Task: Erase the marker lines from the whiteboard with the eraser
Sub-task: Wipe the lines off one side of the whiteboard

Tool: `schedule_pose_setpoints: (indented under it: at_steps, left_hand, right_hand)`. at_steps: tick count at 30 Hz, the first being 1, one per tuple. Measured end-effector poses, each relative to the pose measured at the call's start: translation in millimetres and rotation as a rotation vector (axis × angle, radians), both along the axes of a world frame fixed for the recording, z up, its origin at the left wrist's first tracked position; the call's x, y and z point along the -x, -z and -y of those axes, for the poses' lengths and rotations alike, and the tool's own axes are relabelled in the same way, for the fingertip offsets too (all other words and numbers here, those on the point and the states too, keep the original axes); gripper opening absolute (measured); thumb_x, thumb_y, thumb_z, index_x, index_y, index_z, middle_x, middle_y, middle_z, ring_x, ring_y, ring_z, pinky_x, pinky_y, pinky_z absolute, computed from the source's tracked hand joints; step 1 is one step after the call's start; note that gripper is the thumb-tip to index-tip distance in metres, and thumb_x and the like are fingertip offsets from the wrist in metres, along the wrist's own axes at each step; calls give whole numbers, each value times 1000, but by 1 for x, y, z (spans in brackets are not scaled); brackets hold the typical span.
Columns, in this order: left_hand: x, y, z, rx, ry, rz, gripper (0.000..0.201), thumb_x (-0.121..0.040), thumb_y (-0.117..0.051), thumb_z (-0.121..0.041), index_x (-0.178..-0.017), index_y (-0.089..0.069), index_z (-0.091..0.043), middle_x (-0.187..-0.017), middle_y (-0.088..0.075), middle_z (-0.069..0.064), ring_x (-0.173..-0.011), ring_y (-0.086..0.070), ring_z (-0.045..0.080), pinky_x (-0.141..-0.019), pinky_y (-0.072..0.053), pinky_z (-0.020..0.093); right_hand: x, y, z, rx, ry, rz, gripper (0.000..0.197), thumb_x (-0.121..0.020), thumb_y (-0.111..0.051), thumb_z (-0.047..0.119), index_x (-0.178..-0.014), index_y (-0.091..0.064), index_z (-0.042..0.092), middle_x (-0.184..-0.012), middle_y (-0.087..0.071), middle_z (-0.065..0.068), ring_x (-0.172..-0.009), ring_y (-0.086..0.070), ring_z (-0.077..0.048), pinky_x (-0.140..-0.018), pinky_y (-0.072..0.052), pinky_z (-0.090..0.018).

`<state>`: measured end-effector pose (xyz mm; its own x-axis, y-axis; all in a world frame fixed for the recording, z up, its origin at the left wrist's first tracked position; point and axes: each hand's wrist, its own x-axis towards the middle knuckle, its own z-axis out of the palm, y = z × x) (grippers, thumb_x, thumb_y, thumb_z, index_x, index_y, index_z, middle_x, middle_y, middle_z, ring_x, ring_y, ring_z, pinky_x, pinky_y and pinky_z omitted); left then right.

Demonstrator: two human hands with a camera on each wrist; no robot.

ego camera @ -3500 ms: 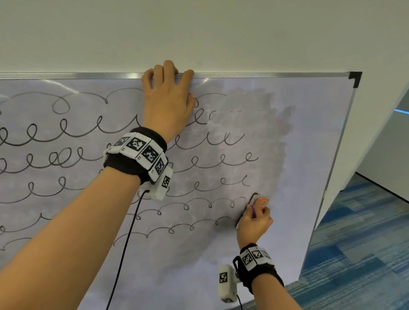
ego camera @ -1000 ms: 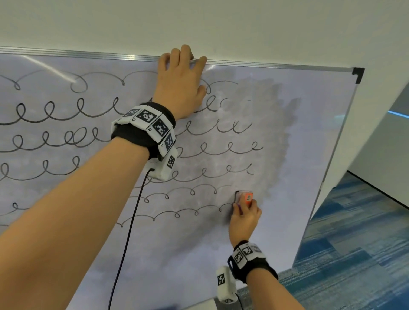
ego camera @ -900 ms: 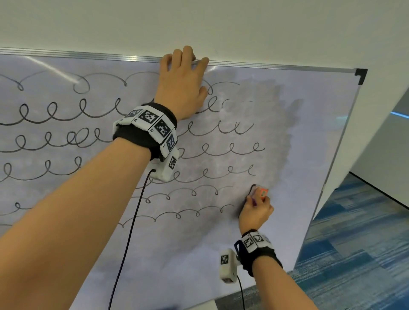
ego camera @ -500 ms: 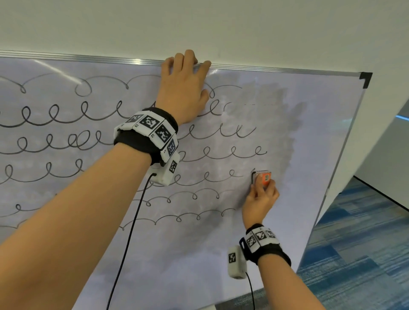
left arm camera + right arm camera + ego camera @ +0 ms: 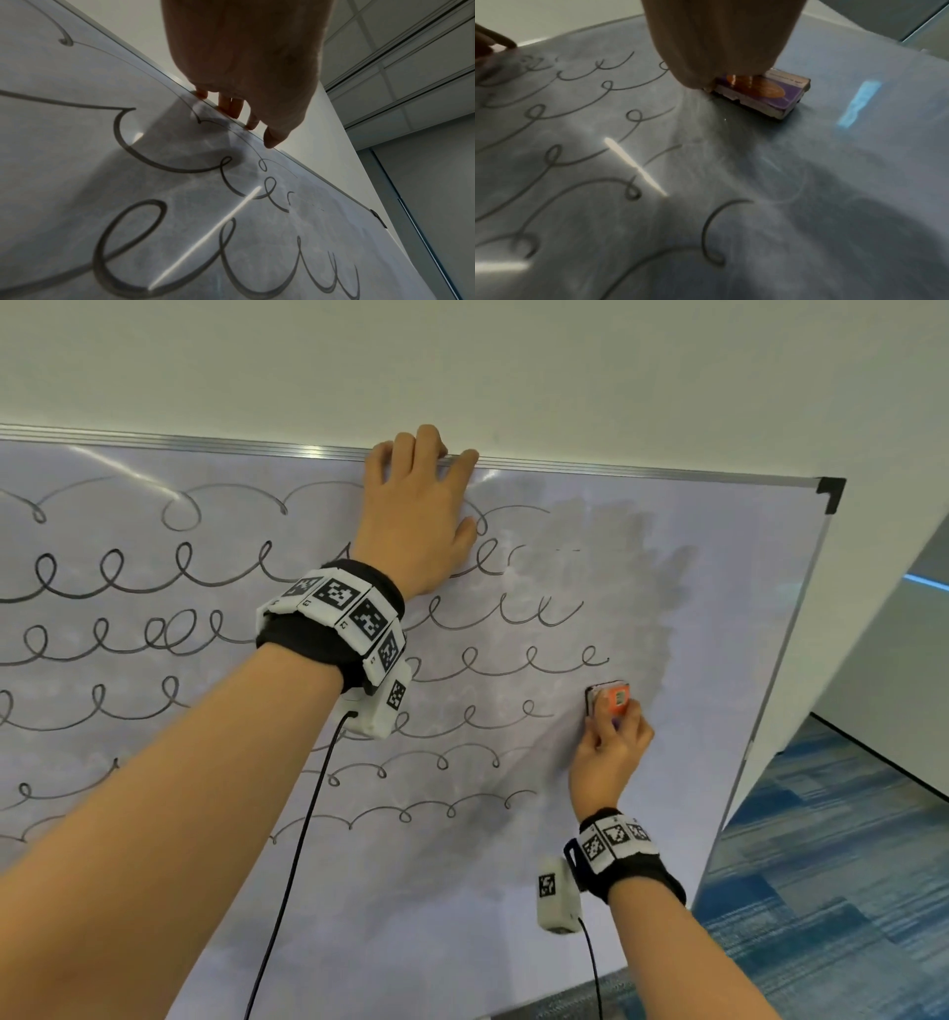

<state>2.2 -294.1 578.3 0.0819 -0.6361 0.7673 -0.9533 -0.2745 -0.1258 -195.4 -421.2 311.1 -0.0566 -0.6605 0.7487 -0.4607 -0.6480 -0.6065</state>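
Note:
The whiteboard (image 5: 729, 618) carries rows of looping black marker lines (image 5: 154, 577) over its left and middle. My right hand (image 5: 611, 729) pinches the orange and purple eraser (image 5: 610, 700) and presses it flat on the board, just right of the end of a loop row. In the right wrist view the eraser (image 5: 765, 91) sits under my fingers (image 5: 718, 50), with marker lines (image 5: 552, 158) to its left. My left hand (image 5: 421, 459) lies on the board, its fingers hooked over the top frame. The left wrist view shows those fingertips (image 5: 231, 109) on the frame.
A grey wiped smear (image 5: 631, 567) covers the board right of the lines. The metal frame ends in a black corner cap (image 5: 829, 492) at the top right. A plain wall is above, and blue carpet (image 5: 847, 865) lies past the board's right edge.
My right hand has moved the eraser up the board from the lower rows to a higher row. The right end of that row is wiped away. My left hand kept its hold.

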Motion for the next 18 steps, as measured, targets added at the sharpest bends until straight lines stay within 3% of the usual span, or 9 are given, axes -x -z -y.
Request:
schedule_pose_setpoints:
  at_steps: [5, 7, 9, 12, 14, 16, 18]
  left_hand:
    - [1, 2, 1, 5, 3, -8, 67, -78, -26, -43, -134, -44, -12, -122, -45, 17, -114, -41, 34, -103, -25, 47]
    - [1, 1, 0, 0, 8, 2, 63, -80, -32, -40, -135, -44, -11, -122, -44, 17, -114, -41, 34, -102, -25, 47]
    - [-1, -1, 0, -8, 12, 7, 59, -82, -39, -37, -135, -44, -11, -122, -44, 17, -114, -41, 34, -102, -25, 47]
    - [-1, -1, -1, -9, 9, 5, 62, -80, -34, -39, -135, -45, -12, -121, -45, 16, -113, -41, 33, -102, -26, 46]
    - [1, -1, -2, -6, 9, -2, 66, -78, -28, -42, -134, -46, -12, -120, -45, 16, -112, -42, 33, -101, -27, 46]
    - [1, -1, -1, 6, 12, -4, 66, -77, -27, -42, -133, -46, -11, -120, -45, 16, -112, -42, 34, -100, -27, 46]
    - [1, -1, 0, 15, 18, -9, 64, -78, -29, -41, -133, -46, -11, -120, -45, 16, -112, -42, 34, -100, -26, 46]
  right_hand:
    - [-9, 20, -22, 134, -71, -185, 44, -82, -65, -13, -120, -68, 8, -132, -48, -28, -112, -42, -38, -91, -39, -32]
    - [-4, 23, -12, 79, -44, -134, 44, -82, -64, -14, -120, -67, 7, -132, -48, -27, -112, -41, -39, -91, -43, -38]
    - [-1, 24, -2, -82, 20, 44, 41, -84, -63, -13, -122, -64, 3, -129, -50, -27, -109, -42, -41, -90, -46, -47]
    - [-7, 20, -3, -266, 76, 208, 38, -86, -62, -9, -124, -61, -3, -126, -53, -27, -109, -43, -47, -90, -46, -56]
    - [-14, 17, -12, -248, 58, 196, 39, -85, -63, -10, -124, -61, -3, -126, -52, -28, -109, -42, -44, -90, -47, -52]
    - [-17, 21, -25, -142, 15, 93, 39, -84, -65, -11, -121, -64, 0, -127, -51, -28, -108, -40, -36, -90, -44, -41]
    - [-14, 27, -31, -58, -18, -17, 40, -82, -67, -12, -118, -67, 3, -129, -49, -28, -111, -39, -34, -90, -42, -38]
